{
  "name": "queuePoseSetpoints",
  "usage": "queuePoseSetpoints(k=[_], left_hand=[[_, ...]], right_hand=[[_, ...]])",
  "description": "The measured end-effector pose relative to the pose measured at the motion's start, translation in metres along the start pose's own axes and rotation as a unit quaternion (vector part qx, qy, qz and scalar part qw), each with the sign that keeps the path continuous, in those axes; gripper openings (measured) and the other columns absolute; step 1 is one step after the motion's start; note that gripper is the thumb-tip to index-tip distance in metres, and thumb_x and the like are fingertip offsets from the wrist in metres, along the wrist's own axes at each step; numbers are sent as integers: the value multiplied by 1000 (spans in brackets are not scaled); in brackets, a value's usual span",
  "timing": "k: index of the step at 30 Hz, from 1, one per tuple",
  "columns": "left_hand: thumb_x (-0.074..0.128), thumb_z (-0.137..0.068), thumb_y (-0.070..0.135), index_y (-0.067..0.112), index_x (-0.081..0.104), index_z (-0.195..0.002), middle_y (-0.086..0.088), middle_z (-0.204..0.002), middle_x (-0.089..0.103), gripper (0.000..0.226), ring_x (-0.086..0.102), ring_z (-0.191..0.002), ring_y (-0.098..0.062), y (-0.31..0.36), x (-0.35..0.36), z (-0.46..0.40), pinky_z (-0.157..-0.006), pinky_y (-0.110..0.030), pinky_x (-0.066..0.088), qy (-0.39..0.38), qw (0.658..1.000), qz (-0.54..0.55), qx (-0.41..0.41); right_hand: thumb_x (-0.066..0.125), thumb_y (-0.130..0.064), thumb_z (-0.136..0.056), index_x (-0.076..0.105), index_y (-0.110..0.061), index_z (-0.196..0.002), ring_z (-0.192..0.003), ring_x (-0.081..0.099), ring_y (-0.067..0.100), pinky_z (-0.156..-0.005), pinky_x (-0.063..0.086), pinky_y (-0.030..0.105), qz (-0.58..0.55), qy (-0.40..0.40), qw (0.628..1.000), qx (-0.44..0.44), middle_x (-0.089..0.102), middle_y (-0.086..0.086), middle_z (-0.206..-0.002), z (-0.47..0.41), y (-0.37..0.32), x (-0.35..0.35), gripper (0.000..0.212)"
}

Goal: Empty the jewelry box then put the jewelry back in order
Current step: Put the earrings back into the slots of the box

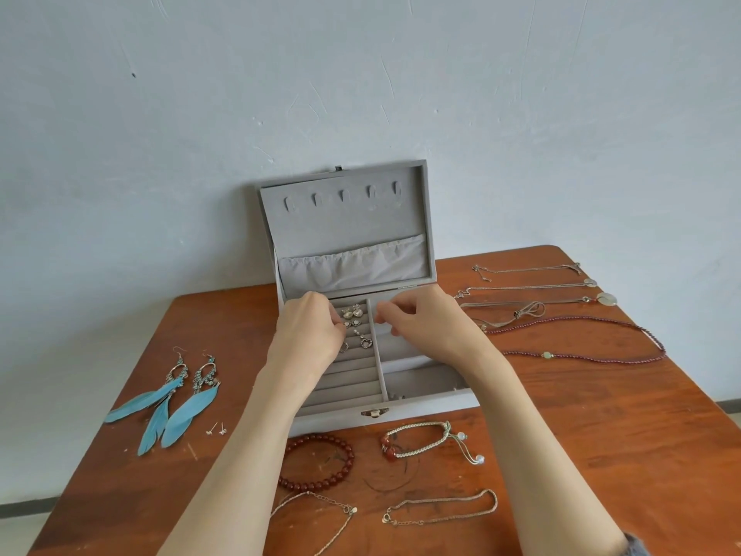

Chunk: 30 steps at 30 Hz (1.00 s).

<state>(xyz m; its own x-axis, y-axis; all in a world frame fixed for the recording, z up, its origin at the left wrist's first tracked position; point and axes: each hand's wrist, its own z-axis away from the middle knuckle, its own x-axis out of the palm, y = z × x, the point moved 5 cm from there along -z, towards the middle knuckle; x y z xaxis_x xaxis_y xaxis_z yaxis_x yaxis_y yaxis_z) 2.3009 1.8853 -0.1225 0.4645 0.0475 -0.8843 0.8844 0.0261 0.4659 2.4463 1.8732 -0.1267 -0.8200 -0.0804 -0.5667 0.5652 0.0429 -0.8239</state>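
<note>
Grey velvet jewelry box (425,385), lid open, sits on the brown wooden table (601,435); small silver earrings (355,313) lie in its ring-roll slots, just right of the left hand (310,335) fingertips. Left fingers curl over the rolls; right hand (421,319) fingers curl near the divider, hold not discernible. Judgement: earrings light, tiny, snag-prone; pinch each by its body.

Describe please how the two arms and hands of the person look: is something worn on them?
Both forearms are bare up to the bottom edge of the picture. The left hand and the right hand show no glove, ring, watch or bracelet. Only at the lower right corner, near the right elbow, a small piece of grey-blue knitted sleeve appears. The fingers are partly hidden, so nail details cannot be told.
</note>
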Motion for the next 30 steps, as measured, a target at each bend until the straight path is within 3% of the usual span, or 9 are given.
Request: queuePoseSetpoints(k=[2,4,10,12,19,24,27,30], left_hand=[[58,-84,4,8,71,-78,-7,-82,69,15,53,-69,-14,2,0,-2,-60,-23,39,2,1000,-9,3],[62,-84,6,10,71,-80,-8,-84,70,11,53,-69,-13,3,1,-4,-61,-23,40,-2,1000,-8,1],[73,-78,16,9,71,-81,-8,-86,66,8,54,-73,-15,2,3,-8,-63,-24,39,-11,1000,23,-5],[74,-77,17,10,72,-83,-9,-91,68,9,56,-75,-16,1,4,-9,-64,-24,40,-19,1000,17,-5],[74,-77,19,11,74,-84,-11,-95,70,11,62,-86,-20,5,7,-11,-67,-25,41,-31,999,-14,14],[68,-83,13,11,74,-94,-9,-103,69,13,59,-101,-20,3,3,-12,-74,-23,40,-38,999,-5,30],[66,-83,8,12,74,-89,-7,-99,69,11,60,-98,-18,0,3,-12,-74,-22,41,-34,999,-6,39],[66,-82,6,13,73,-85,-7,-96,68,11,59,-89,-16,-2,6,-12,-71,-22,42,-26,999,1,41]], right_hand=[[47,-29,-92,69,-2,-91,-49,35,10,-51,32,23,1,0,1000,1,63,21,-82,-1,1,0,35],[47,-30,-92,68,1,-93,-49,34,10,-51,31,24,1,1,1000,4,57,14,-75,-2,2,0,36],[49,-31,-91,70,-4,-91,-61,45,14,-57,37,26,-14,3,1000,5,60,13,-76,-2,3,-1,34],[49,-31,-90,69,0,-91,-65,46,15,-59,36,27,-11,7,1000,4,63,23,-83,-3,4,0,37],[48,-31,-91,68,1,-92,-69,50,16,-63,38,27,-4,10,1000,-2,66,23,-93,-4,5,0,37],[48,-32,-92,70,-7,-90,-74,56,14,-67,43,27,-2,9,1000,-3,69,12,-88,-3,5,0,33],[52,-31,-92,68,-15,-85,-73,55,8,-64,41,21,24,17,1000,-12,66,0,-82,-4,5,0,23],[55,-24,-90,70,-16,-98,-94,60,17,-81,46,27,79,51,995,-18,68,1,-96,-7,9,0,19]])
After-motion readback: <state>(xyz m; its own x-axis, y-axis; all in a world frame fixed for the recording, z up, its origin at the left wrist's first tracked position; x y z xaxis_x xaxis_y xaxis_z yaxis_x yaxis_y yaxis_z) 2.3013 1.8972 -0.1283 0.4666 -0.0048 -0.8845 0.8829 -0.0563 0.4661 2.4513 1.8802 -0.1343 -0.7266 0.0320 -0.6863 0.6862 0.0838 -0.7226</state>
